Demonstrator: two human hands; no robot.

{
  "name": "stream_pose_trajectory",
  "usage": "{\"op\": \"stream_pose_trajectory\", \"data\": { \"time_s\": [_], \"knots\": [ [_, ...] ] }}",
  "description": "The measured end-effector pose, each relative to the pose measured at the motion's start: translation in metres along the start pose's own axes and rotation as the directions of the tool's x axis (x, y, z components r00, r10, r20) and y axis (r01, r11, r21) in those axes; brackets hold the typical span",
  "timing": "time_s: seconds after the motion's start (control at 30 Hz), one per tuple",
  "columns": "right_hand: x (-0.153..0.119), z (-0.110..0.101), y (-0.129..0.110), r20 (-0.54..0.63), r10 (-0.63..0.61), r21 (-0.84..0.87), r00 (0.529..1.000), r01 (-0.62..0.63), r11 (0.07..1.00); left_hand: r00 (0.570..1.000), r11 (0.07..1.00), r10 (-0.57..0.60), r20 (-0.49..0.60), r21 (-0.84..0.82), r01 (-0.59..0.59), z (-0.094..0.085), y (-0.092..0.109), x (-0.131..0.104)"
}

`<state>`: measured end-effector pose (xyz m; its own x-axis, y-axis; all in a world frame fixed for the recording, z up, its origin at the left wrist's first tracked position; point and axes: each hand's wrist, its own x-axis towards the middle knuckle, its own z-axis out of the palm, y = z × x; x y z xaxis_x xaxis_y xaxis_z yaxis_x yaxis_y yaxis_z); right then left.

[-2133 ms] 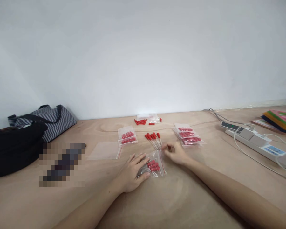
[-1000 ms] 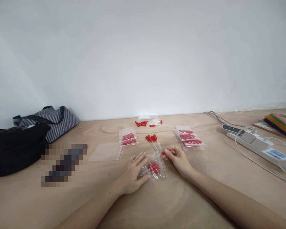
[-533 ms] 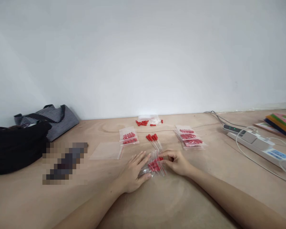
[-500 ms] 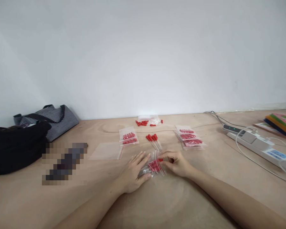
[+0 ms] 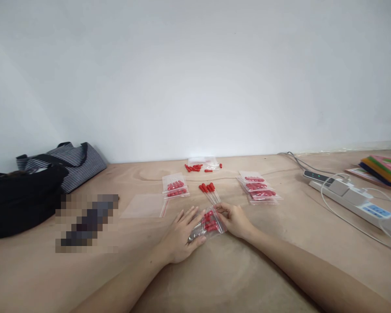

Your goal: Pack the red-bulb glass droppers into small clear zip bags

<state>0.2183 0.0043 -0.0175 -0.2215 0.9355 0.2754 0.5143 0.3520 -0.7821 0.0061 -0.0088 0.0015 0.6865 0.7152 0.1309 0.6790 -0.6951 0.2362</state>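
A clear zip bag (image 5: 211,222) with several red-bulbed droppers inside lies in front of me. My left hand (image 5: 184,237) rests flat on its left part, fingers spread, holding it down against the table. At the bag's upper right edge, by the zip strip, my right hand (image 5: 235,220) has its thumb and fingers pinched together. Just beyond the bag, several loose droppers (image 5: 207,188) lie side by side with red bulbs pointing away. Their glass tips reach close to my right fingers.
Filled zip bags lie in a left stack (image 5: 175,186) and a right stack (image 5: 256,187). A flat zip bag (image 5: 143,205) is at left. Loose red bulbs (image 5: 193,168) lie near the wall. A power strip (image 5: 361,202) with cables stands right; a striped bag (image 5: 81,167) stands left.
My right hand has shifted slightly up the bag's edge, and the red bulb at its fingertips now sits inside with the others. My left hand has stayed in place.
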Motion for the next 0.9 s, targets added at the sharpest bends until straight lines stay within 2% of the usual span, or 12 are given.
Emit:
{"op": "stream_pose_trajectory", "data": {
  "time_s": [0.13,0.23,0.37,0.47,0.53,0.63,0.8,0.9],
  "knots": [
    [0.005,0.004,-0.003,-0.008,0.044,-0.085,0.999,-0.045,0.995,1.0,1.0,0.002,-0.016,0.01,-0.002,0.001,0.0,0.0],
    [0.008,0.006,-0.005,0.01,0.038,-0.042,0.999,-0.038,0.998,0.999,1.0,-0.004,-0.036,0.026,0.005,0.001,-0.001,0.0],
    [0.008,0.011,-0.003,0.11,-0.03,0.23,0.993,0.004,0.973,0.999,1.0,-0.003,-0.05,0.01,0.003,0.002,-0.002,0.0],
    [0.008,0.014,0.0,0.172,-0.047,0.481,0.984,-0.042,0.876,0.999,1.0,0.014,-0.04,-0.009,-0.014,0.002,-0.003,0.0],
    [0.01,0.016,0.001,0.198,-0.016,0.536,0.98,-0.095,0.839,0.999,1.0,0.017,-0.04,-0.009,-0.018,0.002,-0.003,0.0],
    [0.012,0.016,0.0,0.202,0.066,0.456,0.977,-0.153,0.876,0.998,1.0,0.028,-0.061,0.0,-0.028,0.002,-0.003,0.0],
    [0.01,0.009,-0.003,0.188,0.005,0.199,0.982,-0.043,0.979,0.994,0.999,0.039,-0.1,0.005,-0.039,0.0,-0.004,-0.001],
    [0.008,0.004,0.002,0.122,0.042,0.041,0.992,-0.047,0.998,0.995,0.999,0.033,-0.098,-0.012,-0.035,0.0,-0.005,-0.003]
  ]
}}
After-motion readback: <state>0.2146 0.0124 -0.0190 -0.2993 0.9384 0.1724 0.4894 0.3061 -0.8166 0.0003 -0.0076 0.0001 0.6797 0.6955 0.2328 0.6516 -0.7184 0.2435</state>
